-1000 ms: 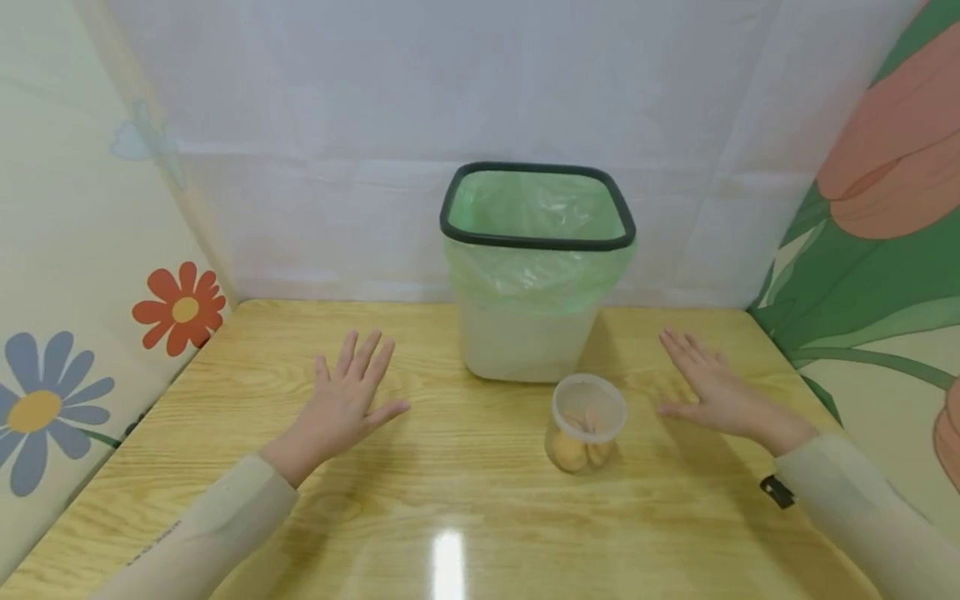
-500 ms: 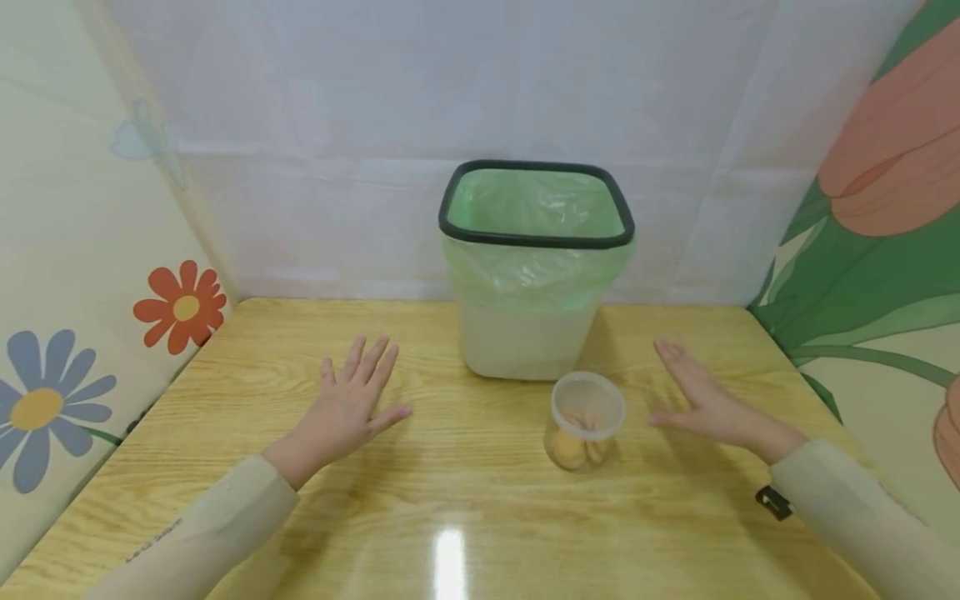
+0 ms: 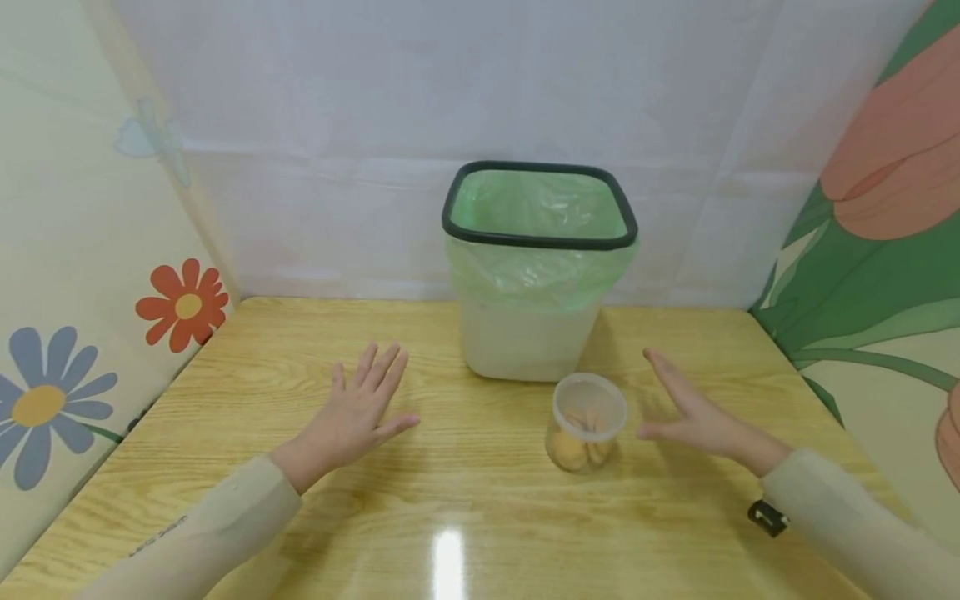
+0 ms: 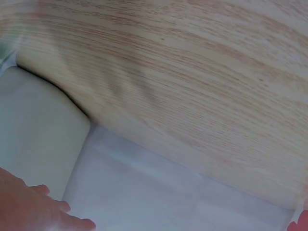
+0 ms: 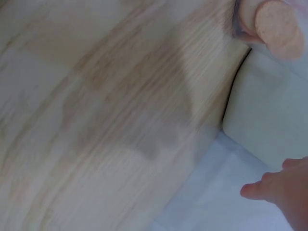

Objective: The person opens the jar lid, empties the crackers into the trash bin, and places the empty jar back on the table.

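A clear plastic cup [image 3: 588,425] with round, tan, cookie-like discs in it stands on the wooden table, right of centre in the head view. My right hand [image 3: 697,421] is just right of the cup, thumb and fingers spread apart, holding nothing. Farther left, my left hand [image 3: 356,417] hovers over the table with its fingers straight and spread, also holding nothing. Behind the cup stands a pale trash bin [image 3: 525,342] with a black rim and a green liner bag [image 3: 540,271] folded over its top. The right wrist view catches the discs [image 5: 276,24] at its top corner.
The wooden table [image 3: 450,467] reaches back to a white cloth backdrop [image 3: 337,125]. Flower-printed panels [image 3: 187,304] flank it on the left and right. A small black object [image 3: 768,517] shows beside the right sleeve.
My right hand has moved left, closer to the cup. My left hand has shifted slightly to the right and toward me. The cup and bin have stayed in place.
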Demonstrator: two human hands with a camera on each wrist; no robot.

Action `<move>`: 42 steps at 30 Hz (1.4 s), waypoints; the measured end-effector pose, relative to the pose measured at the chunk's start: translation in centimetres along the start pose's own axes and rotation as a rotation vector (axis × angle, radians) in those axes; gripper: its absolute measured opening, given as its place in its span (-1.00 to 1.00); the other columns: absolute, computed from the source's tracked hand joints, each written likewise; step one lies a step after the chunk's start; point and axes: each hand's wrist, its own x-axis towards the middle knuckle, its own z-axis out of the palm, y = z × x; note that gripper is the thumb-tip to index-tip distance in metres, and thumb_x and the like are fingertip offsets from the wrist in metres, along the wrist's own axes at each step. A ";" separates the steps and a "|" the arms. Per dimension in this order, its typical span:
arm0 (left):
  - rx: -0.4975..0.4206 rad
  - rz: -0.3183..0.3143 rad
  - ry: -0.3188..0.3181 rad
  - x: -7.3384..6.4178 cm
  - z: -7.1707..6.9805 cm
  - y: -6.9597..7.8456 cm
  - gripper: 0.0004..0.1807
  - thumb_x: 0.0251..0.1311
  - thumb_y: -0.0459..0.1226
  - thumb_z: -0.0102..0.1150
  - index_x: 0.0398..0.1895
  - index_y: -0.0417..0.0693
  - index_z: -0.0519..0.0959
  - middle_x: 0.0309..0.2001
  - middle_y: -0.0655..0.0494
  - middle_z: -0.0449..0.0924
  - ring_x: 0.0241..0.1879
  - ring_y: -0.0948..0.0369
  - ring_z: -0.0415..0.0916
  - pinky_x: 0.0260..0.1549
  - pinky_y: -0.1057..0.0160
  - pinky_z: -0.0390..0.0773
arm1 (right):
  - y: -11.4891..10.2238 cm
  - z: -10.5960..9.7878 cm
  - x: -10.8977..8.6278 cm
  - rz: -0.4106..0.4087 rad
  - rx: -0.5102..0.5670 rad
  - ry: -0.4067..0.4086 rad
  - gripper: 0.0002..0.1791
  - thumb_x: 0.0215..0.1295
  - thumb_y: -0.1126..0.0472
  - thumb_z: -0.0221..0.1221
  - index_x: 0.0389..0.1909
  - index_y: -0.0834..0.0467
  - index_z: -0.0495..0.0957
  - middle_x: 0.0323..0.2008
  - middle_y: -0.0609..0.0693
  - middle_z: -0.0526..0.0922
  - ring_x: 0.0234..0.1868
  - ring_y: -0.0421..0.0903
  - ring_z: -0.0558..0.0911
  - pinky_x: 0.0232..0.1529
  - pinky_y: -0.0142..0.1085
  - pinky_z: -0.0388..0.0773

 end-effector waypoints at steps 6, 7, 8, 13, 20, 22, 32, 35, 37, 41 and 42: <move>-0.017 0.000 -0.010 0.0 0.4 0.2 -0.05 0.36 0.13 0.00 0.52 -0.27 -0.12 0.51 -0.25 -0.18 0.46 -0.24 -0.35 0.16 -0.54 -0.21 | 0.1 1.0 0.1 0.013 0.021 -0.012 0.30 0.07 0.16 0.43 0.49 0.34 -0.41 0.43 0.48 -0.43 0.40 0.47 -0.37 0.22 0.44 -0.30; -0.019 0.000 -0.010 0.0 0.5 0.2 -0.06 0.36 0.13 0.00 0.52 -0.28 -0.12 0.51 -0.25 -0.17 0.46 -0.24 -0.35 0.16 -0.54 -0.21 | 0.2 1.1 0.1 0.017 0.022 -0.010 0.30 0.07 0.16 0.43 0.49 0.34 -0.40 0.43 0.47 -0.43 0.40 0.47 -0.36 0.22 0.45 -0.30; -0.019 0.001 -0.011 0.0 0.5 0.2 -0.06 0.35 0.12 0.01 0.52 -0.28 -0.11 0.51 -0.25 -0.17 0.46 -0.25 -0.34 0.15 -0.55 -0.21 | 0.2 1.3 0.1 0.020 0.027 -0.009 0.30 0.07 0.17 0.43 0.49 0.34 -0.40 0.44 0.47 -0.44 0.40 0.47 -0.36 0.22 0.45 -0.29; -0.021 0.007 -0.019 0.1 0.7 0.5 -0.06 0.35 0.11 0.02 0.51 -0.30 -0.10 0.51 -0.25 -0.17 0.46 -0.24 -0.34 0.14 -0.56 -0.18 | 0.4 1.9 0.3 0.015 0.044 0.007 0.29 0.07 0.17 0.43 0.49 0.34 -0.39 0.44 0.46 -0.42 0.40 0.48 -0.34 0.21 0.46 -0.26; -0.028 0.025 -0.036 0.1 0.9 1.0 -0.06 0.36 0.14 -0.03 0.51 -0.32 -0.09 0.51 -0.25 -0.16 0.46 -0.25 -0.31 0.15 -0.55 -0.16 | 0.4 2.4 0.6 0.017 0.058 0.016 0.33 0.02 0.20 0.46 0.48 0.36 -0.41 0.44 0.46 -0.42 0.40 0.49 -0.32 0.23 0.43 -0.26; -0.024 0.033 -0.037 0.1 1.1 1.0 -0.06 0.36 0.16 -0.05 0.50 -0.33 -0.08 0.50 -0.26 -0.15 0.46 -0.25 -0.30 0.15 -0.55 -0.16 | 0.3 2.5 0.7 0.011 0.067 0.006 0.34 -0.01 0.21 0.47 0.47 0.39 -0.41 0.44 0.46 -0.40 0.39 0.49 -0.31 0.23 0.43 -0.25; -0.035 0.049 -0.049 0.0 1.5 1.5 -0.05 0.35 0.11 0.02 0.52 -0.29 -0.13 0.51 -0.23 -0.18 0.47 -0.21 -0.36 0.19 -0.51 -0.21 | 0.1 3.0 1.1 0.006 0.092 -0.032 0.37 -0.04 0.24 0.49 0.46 0.41 -0.43 0.45 0.45 -0.32 0.40 0.48 -0.26 0.25 0.40 -0.21; -0.032 0.046 -0.062 0.1 1.6 1.6 -0.04 0.35 0.11 0.02 0.52 -0.28 -0.14 0.52 -0.21 -0.21 0.48 -0.19 -0.37 0.21 -0.49 -0.22 | 0.2 3.1 1.1 -0.003 0.095 -0.033 0.37 -0.05 0.25 0.49 0.45 0.42 -0.43 0.45 0.46 -0.30 0.40 0.49 -0.25 0.25 0.40 -0.20; -0.036 0.050 -0.052 0.1 1.6 1.7 -0.04 0.34 0.10 0.05 0.52 -0.29 -0.12 0.52 -0.22 -0.18 0.47 -0.20 -0.35 0.20 -0.49 -0.21 | 0.2 3.2 1.2 -0.010 0.084 -0.030 0.37 -0.06 0.25 0.49 0.44 0.45 -0.42 0.44 0.47 -0.28 0.39 0.50 -0.22 0.26 0.39 -0.19; -0.054 0.048 -0.044 0.1 1.6 1.9 -0.06 0.34 0.07 0.06 0.51 -0.32 -0.10 0.51 -0.23 -0.16 0.47 -0.22 -0.31 0.20 -0.50 -0.20 | 0.2 3.5 1.3 -0.012 0.077 -0.035 0.37 -0.09 0.23 0.50 0.43 0.50 -0.40 0.43 0.50 -0.26 0.39 0.50 -0.20 0.27 0.37 -0.18; -0.060 0.047 -0.046 0.1 1.6 1.9 -0.06 0.35 0.06 0.06 0.51 -0.32 -0.10 0.51 -0.23 -0.16 0.46 -0.23 -0.31 0.20 -0.50 -0.20 | 0.2 3.5 1.3 -0.013 0.077 -0.037 0.38 -0.10 0.22 0.51 0.42 0.51 -0.39 0.42 0.50 -0.25 0.38 0.50 -0.19 0.27 0.36 -0.18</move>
